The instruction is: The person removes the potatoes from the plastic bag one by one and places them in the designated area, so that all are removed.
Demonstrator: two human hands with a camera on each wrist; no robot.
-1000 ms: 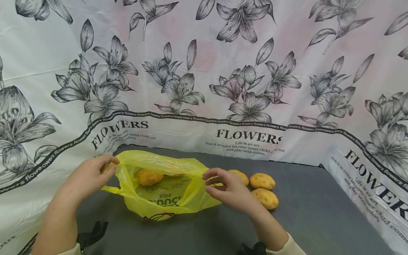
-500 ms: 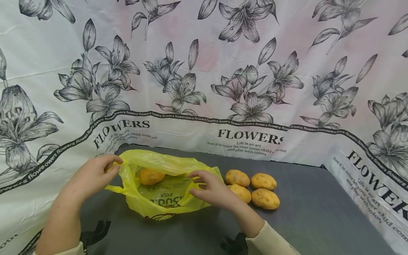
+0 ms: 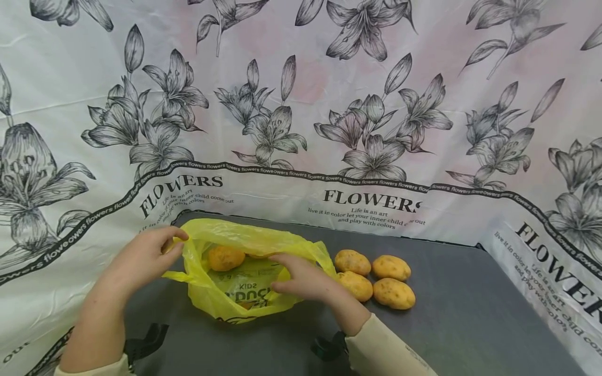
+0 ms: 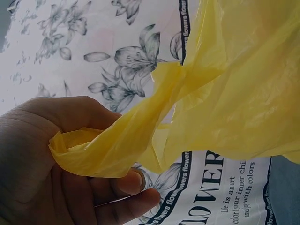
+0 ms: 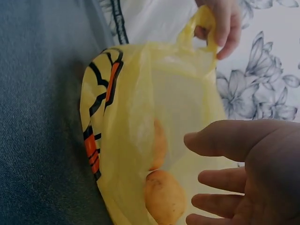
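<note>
A yellow plastic bag [image 3: 254, 233] lies with its mouth spread wide. My left hand [image 3: 151, 257] holds its left handle [image 4: 126, 136], which passes between thumb and fingers in the left wrist view. Inside the bag rests a potato [image 3: 226, 258], with part of another showing behind it. The right wrist view shows a potato [image 5: 165, 198] in the bag too, partly covered by the plastic. My right hand [image 3: 301, 277] reaches over the bag's right side into the mouth, its fingers [image 5: 218, 180] extended and apart, holding nothing.
Several potatoes [image 3: 394, 293] sit in a cluster on the dark grey table [image 3: 470, 313], just right of the bag. A white cloth printed with flowers [image 3: 371, 156] rises along the table's back and sides.
My right hand has let go of the bag's right edge and moved left, over the opening. My left hand keeps its hold on the handle.
</note>
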